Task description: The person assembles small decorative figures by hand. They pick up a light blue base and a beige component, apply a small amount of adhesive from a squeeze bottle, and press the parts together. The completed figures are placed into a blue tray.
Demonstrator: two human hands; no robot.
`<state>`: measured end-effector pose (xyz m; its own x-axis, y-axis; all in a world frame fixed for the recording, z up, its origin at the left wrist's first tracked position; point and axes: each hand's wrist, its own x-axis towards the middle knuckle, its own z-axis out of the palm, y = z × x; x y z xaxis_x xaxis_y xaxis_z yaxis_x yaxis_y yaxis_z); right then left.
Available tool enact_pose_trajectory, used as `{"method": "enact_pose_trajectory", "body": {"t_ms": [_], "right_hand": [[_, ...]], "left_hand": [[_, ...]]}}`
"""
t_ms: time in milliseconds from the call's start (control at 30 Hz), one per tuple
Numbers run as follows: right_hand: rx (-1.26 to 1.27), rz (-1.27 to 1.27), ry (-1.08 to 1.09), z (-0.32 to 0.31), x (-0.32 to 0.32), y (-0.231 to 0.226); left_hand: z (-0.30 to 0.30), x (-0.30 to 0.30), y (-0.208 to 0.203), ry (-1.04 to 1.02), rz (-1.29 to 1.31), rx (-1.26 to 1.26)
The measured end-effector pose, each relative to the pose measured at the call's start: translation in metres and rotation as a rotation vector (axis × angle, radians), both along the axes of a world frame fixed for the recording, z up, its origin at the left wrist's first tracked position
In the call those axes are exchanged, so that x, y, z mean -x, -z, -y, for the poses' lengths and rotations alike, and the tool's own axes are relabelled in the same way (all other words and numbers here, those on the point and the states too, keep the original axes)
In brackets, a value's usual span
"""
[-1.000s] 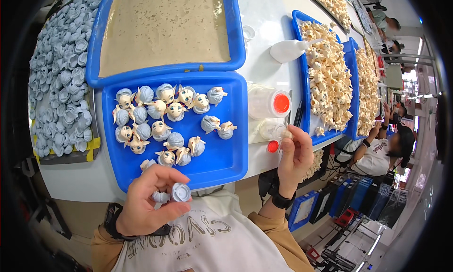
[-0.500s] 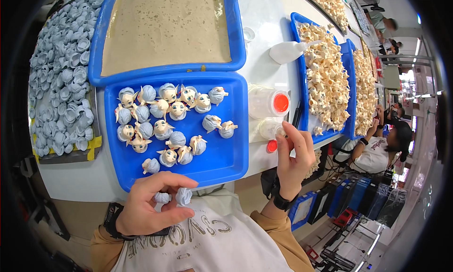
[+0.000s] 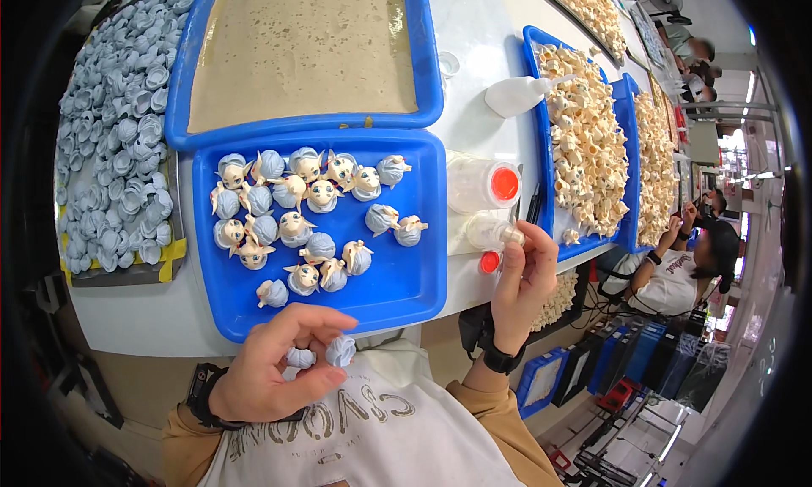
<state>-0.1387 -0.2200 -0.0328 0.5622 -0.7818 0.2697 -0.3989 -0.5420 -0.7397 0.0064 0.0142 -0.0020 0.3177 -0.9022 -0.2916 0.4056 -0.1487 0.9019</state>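
My left hand (image 3: 275,360) is curled near the front edge of the blue tray, holding a small blue-grey doll hair piece (image 3: 341,351) between thumb and fingers. A second blue-grey hair piece (image 3: 299,358) sits deeper in the same hand. My right hand (image 3: 526,271) is pinched at the mouth of a small clear bottle (image 3: 489,232); what its fingertips grip is too small to make out. In the blue tray (image 3: 397,294) lie several doll heads (image 3: 323,196) with painted eyes, pointed ears and blue-grey hair.
A larger jar with a red top (image 3: 474,184), a red cap (image 3: 489,262) and a white squeeze bottle (image 3: 516,95) stand to the right. Blue-grey hair shells (image 3: 118,166) fill a left tray. Beige parts (image 3: 588,140) fill trays at right. A co-worker (image 3: 681,271) sits beyond.
My right hand has shifted slightly right at the bottle's mouth. The left hand has hardly moved, still holding the hair pieces. The whole view has shifted a little.
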Motion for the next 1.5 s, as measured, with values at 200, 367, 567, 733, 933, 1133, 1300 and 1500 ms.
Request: {"method": "enact_pose_trajectory", "body": {"t_ms": [200, 367, 567, 733, 933, 1133, 1300, 1500], "right_hand": [[0.022, 0.041, -0.006, 0.002, 0.005, 0.004], [0.032, 0.249, -0.026, -0.022, 0.001, -0.008], [-0.188, 0.445, -0.828, -0.056, -0.015, -0.035], [-0.08, 0.348, -0.806, -0.077, -0.029, -0.037], [-0.014, 0.271, -0.784, -0.082, -0.031, -0.031], [-0.048, 0.273, -0.781, -0.081, -0.032, -0.028], [-0.139, 0.249, -0.801, -0.079, -0.03, -0.031], [-0.41, 0.385, -0.738, -0.083, -0.027, -0.023]], "left_hand": [[0.004, -0.002, 0.001, 0.026, 0.063, 0.063], [0.009, -0.001, -0.001, -0.086, 0.038, 0.08], [0.015, -0.001, -0.006, -0.106, -0.051, 0.109], [0.01, -0.002, -0.006, -0.12, -0.027, 0.109], [0.006, -0.005, -0.009, -0.093, 0.079, 0.002], [0.005, -0.006, -0.01, -0.096, 0.073, -0.028], [0.002, -0.006, -0.005, -0.11, 0.084, 0.028], [0.003, -0.006, -0.005, -0.089, -0.018, 0.075]]}}
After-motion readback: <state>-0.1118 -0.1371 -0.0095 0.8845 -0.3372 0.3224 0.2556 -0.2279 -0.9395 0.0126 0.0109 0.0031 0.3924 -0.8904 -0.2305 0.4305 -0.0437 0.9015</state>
